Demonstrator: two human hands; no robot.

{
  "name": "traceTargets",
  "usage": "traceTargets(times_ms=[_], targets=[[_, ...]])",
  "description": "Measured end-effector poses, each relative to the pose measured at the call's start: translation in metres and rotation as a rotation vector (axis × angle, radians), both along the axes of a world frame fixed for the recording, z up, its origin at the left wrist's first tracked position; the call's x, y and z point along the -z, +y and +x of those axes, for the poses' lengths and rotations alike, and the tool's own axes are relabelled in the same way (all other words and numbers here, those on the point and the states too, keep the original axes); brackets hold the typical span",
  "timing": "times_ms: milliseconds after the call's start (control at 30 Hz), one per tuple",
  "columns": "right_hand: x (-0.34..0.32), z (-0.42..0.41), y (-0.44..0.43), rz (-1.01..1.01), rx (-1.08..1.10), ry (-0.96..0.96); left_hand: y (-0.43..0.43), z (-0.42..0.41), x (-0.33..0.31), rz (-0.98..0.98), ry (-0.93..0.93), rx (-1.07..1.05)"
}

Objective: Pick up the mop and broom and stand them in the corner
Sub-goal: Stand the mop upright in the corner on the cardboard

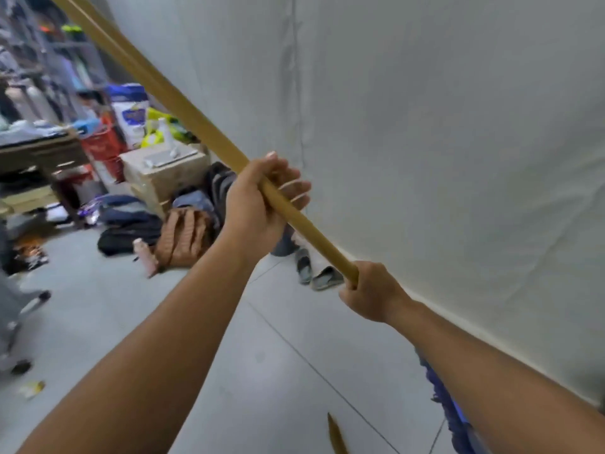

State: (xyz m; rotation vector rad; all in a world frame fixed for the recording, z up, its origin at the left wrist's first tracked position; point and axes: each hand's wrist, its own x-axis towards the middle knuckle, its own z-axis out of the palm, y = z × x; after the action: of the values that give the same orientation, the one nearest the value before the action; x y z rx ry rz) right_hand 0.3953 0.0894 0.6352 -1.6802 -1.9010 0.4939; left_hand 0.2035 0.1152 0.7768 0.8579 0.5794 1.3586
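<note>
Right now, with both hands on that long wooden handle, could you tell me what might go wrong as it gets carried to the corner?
1. The wooden handle runs up out of view past the left hand, so its far end could strike the shelves unseen.
2. The right hand has its grip at the very end, so it may slip off.
3. Slippers and bags lie by the wall: a tripping risk.

No text, brand or number can be read; printing is seen on a white and blue sack (132,121), but it is blurred beyond reading.
</note>
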Motion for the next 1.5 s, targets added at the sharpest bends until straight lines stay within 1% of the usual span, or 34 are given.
traceTargets(times_ms=[67,133,233,300,433,567,633,733,933,1067,1167,1300,1400,1500], targets=[[0.0,0.023,-0.005,-0.094,0.052,0.095,0.005,0.027,-0.009,0.051,0.03,0.16],[-0.001,0.048,-0.015,-0.148,0.112,0.19,0.007,0.056,-0.016,0.115,0.104,0.304],[-0.001,0.079,-0.036,-0.162,0.228,0.305,0.002,0.101,-0.022,0.21,0.188,0.506],[0.003,0.099,-0.06,-0.135,0.327,0.372,-0.009,0.135,-0.024,0.275,0.227,0.636],[0.017,0.137,-0.124,-0.09,0.583,0.439,-0.05,0.198,-0.023,0.384,0.285,0.795],[0.03,0.168,-0.202,-0.053,0.779,0.435,-0.113,0.257,-0.016,0.409,0.237,0.966],[0.036,0.184,-0.241,-0.036,0.869,0.448,-0.147,0.284,-0.014,0.398,0.207,1.029],[0.038,0.208,-0.29,-0.002,0.917,0.481,-0.189,0.322,-0.01,0.356,0.191,1.098],[0.032,0.265,-0.379,0.056,1.014,0.542,-0.275,0.399,-0.011,0.366,0.169,1.22],[0.035,0.298,-0.421,0.076,1.093,0.579,-0.319,0.439,-0.011,0.402,0.169,1.296],[0.037,0.326,-0.448,0.104,1.164,0.561,-0.347,0.471,-0.009,0.419,0.168,1.357],[0.042,0.366,-0.473,0.09,1.223,0.558,-0.374,0.519,0.002,0.443,0.154,1.406],[0.05,0.397,-0.486,0.063,1.239,0.561,-0.383,0.556,0.013,0.464,0.158,1.429],[0.061,0.446,-0.496,0.02,1.246,0.566,-0.39,0.61,0.026,0.477,0.165,1.451]])
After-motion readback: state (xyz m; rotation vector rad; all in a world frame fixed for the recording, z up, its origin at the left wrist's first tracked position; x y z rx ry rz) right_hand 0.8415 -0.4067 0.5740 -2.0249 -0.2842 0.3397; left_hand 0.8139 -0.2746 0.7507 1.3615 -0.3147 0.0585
